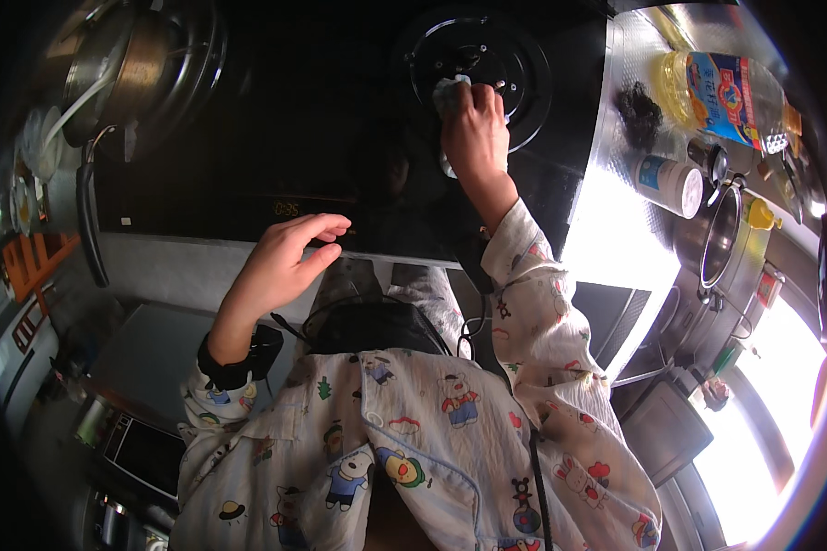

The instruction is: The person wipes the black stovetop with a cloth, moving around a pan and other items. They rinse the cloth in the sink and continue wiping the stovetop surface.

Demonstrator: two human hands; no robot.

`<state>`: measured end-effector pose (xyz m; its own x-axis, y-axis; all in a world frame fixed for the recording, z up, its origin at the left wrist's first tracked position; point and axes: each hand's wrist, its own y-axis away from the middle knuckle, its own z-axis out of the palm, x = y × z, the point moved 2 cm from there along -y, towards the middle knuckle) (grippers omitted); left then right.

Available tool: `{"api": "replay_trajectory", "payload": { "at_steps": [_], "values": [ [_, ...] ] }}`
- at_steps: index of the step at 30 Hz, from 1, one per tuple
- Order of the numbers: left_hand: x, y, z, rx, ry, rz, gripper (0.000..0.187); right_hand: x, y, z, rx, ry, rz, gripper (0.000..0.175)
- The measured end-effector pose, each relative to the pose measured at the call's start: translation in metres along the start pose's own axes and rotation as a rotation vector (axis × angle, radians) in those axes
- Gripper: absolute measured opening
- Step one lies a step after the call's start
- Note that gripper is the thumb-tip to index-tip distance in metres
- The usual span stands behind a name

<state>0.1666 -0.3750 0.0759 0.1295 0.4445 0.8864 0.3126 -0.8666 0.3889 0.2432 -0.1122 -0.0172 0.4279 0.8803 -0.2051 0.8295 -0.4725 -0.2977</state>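
My right hand (479, 131) grips a crumpled white cloth or paper wipe (446, 93) and presses it on the near left part of a round burner (524, 65). That burner lies bare on the right side of a black glass cooktop (303, 103), with small metal studs showing on it. My left hand (293, 258) is empty and hovers above the cooktop's front edge, its fingers loosely apart, just below a lit display (287, 209).
A pan (145, 69) with a long black handle (91, 213) stands at the far left. Along the right counter lie a black scouring pad (638, 113), a cooking oil bottle (723, 96), a white canister (668, 184) and a steel pot (713, 237).
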Motion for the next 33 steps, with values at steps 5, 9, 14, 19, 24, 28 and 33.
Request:
{"api": "replay_trajectory", "payload": {
  "at_steps": [5,9,14,19,24,28,33],
  "values": [
    [0.002,-0.004,-0.002,-0.035,-0.037,0.008,0.032,-0.007,-0.011,-0.005,0.055,-0.05,-0.05,0.032],
    [0.002,-0.006,-0.001,-0.062,-0.034,0.017,0.032,-0.015,-0.008,-0.002,0.162,-0.038,-0.07,0.033],
    [0.008,-0.009,0.001,-0.09,-0.067,0.034,0.032,-0.026,-0.008,0.008,0.101,0.034,-0.079,0.035],
    [0.013,-0.01,0.004,-0.104,-0.091,0.032,0.031,-0.036,-0.008,0.011,0.074,0.164,-0.091,0.034],
    [0.016,-0.01,0.014,-0.125,-0.106,0.004,0.029,-0.032,-0.019,0.022,-0.037,-0.072,0.051,0.03],
    [0.02,-0.009,0.022,-0.145,-0.135,0.003,0.032,-0.028,-0.025,0.012,-0.071,-0.125,-0.022,0.032],
    [0.02,-0.006,0.022,-0.102,-0.126,0.012,0.033,-0.003,0.006,-0.036,0.043,-0.524,0.045,0.047]
  ]
}}
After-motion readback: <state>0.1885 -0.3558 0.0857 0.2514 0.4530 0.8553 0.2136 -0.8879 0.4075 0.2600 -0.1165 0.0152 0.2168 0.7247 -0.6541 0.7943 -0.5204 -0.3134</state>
